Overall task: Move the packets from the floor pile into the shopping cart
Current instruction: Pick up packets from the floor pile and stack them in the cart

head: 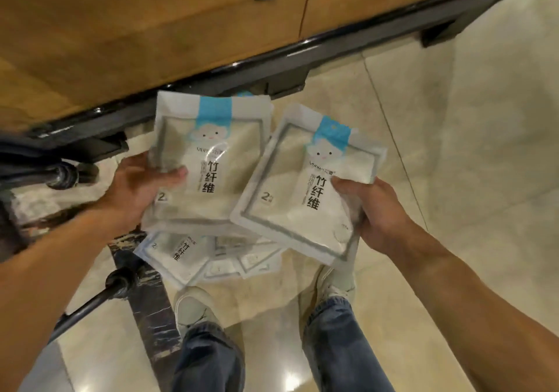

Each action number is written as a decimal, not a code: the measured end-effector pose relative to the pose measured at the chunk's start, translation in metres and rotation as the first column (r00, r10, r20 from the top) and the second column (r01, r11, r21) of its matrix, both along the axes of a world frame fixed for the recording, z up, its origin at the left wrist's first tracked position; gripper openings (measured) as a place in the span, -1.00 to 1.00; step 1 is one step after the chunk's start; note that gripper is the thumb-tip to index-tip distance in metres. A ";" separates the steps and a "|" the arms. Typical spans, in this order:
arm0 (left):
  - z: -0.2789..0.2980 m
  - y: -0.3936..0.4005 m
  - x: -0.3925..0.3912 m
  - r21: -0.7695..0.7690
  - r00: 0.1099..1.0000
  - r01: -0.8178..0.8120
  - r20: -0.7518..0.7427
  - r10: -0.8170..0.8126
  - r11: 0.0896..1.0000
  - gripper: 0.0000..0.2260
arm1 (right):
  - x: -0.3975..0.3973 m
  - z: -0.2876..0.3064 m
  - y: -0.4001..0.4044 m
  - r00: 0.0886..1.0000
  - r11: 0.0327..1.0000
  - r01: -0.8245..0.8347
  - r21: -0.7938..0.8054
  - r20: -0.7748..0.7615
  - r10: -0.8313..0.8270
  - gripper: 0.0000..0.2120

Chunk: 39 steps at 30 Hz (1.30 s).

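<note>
My left hand (pixel 136 192) grips a white packet (pixel 211 137) with a blue top band and a cloud face, thumb on its front. My right hand (pixel 375 213) holds a second, matching packet (pixel 305 186) by its right edge, tilted and overlapping the first one's lower right corner. Both are raised above the floor. Beneath them the floor pile (pixel 193 258) of several more packets lies on the tiles, partly hidden by the held ones. Dark metal tubing of the shopping cart (pixel 60 174) shows at the left edge; its basket is out of view.
A wooden cabinet (pixel 151 28) on a black base runs across the top of the view. My two feet (pixel 193 310) in light shoes stand just behind the pile. A cart wheel (pixel 121 279) and bar sit at lower left. Glossy beige tiles (pixel 453 149) extend to the right.
</note>
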<state>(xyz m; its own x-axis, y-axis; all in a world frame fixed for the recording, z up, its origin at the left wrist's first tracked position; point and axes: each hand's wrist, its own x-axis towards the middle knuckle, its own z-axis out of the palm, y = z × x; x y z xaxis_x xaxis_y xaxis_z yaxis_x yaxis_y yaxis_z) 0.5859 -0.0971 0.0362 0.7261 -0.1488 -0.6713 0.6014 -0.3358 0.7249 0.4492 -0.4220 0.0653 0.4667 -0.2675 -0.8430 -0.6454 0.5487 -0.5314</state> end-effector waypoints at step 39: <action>0.789 0.199 -0.225 -0.045 0.554 -0.759 0.479 0.681 0.649 -0.77 | 0.077 0.769 0.185 0.496 0.619 -0.764 -0.183 0.449 0.744 -0.74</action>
